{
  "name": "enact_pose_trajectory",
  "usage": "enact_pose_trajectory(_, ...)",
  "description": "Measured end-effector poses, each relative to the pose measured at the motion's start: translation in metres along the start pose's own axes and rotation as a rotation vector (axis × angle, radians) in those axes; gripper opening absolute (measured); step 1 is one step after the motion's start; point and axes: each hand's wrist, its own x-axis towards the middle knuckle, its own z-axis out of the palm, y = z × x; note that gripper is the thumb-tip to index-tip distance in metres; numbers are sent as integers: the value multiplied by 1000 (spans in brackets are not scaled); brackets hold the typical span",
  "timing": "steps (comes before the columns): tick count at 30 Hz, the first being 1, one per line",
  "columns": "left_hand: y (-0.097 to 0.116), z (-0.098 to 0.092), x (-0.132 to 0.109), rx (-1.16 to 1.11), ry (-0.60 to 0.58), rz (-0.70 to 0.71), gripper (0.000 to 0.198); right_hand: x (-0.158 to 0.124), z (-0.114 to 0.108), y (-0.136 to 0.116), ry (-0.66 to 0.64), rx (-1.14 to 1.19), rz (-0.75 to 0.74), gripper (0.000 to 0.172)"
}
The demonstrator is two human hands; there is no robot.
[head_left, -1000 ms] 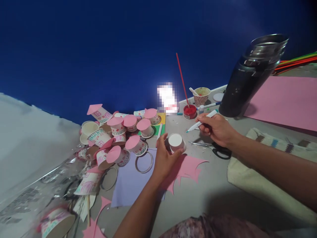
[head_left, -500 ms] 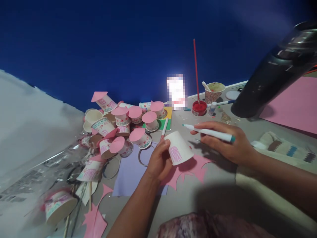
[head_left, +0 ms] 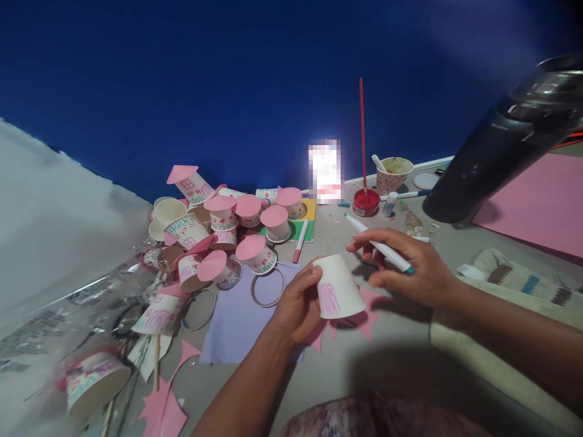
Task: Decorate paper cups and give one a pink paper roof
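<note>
My left hand grips a white paper cup that is upside down and slightly tilted, with a purple door shape drawn on its side. A teal marker is held in the fingers of my right hand, its tip uncapped and pointing up and left, apart from the cup. Pink paper scraps lie beneath the cup on the table. Left of my hands stand and lie several decorated cups with pink paper roofs. A pink-ended marker rests just beyond the cup.
A lilac sheet with a cut ring lies left. Behind are a red paint pot with a brush, a patterned cup and a pixelated bright patch. A black bottle and cloth are on the right.
The cup has come slightly down and right in my left hand. My right hand has turned the marker to a steeper slant. The view has shifted a little.
</note>
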Motion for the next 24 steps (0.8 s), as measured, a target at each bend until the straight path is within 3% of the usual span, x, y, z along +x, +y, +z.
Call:
enact_pose_trajectory(3, -1, 0, 0, -3, 7, 4, 51, 0, 2, 2, -89, -76, -140, 85)
enact_pose_trajectory(5, -2, 1, 1, 1, -11, 3, 48, -1, 3, 2, -132, -125, -209, 97)
enact_pose_trajectory(9, -2, 4, 0, 67, -68, 9, 46, -1, 4, 1, -152, -180, -293, 91)
enact_pose_trajectory(13, 6, 2, -2, 194, -93, 194, 71, 1, -1, 5, -87, -232, -251, 81)
enact_pose_trajectory(15, 13, -4, -1, 312, 0, 369, 73, 4, -4, 11, -25, -306, -201, 78)
enact_pose_trajectory(18, 23, -13, 3, 565, 334, 594, 45, 10, -8, 23, 65, -438, -182, 74)
enact_pose_trajectory(20, 27, -17, 5, 706, 458, 633, 29, 13, -8, 29, 94, -469, -193, 75)
enact_pose_trajectory(22, 27, -17, 4, 808, 366, 600, 35, 13, -6, 32, 89, -453, -231, 78)
enact_pose_trajectory(24, 28, -14, 0, 925, 144, 534, 65, 10, -1, 30, 42, -402, -282, 81)
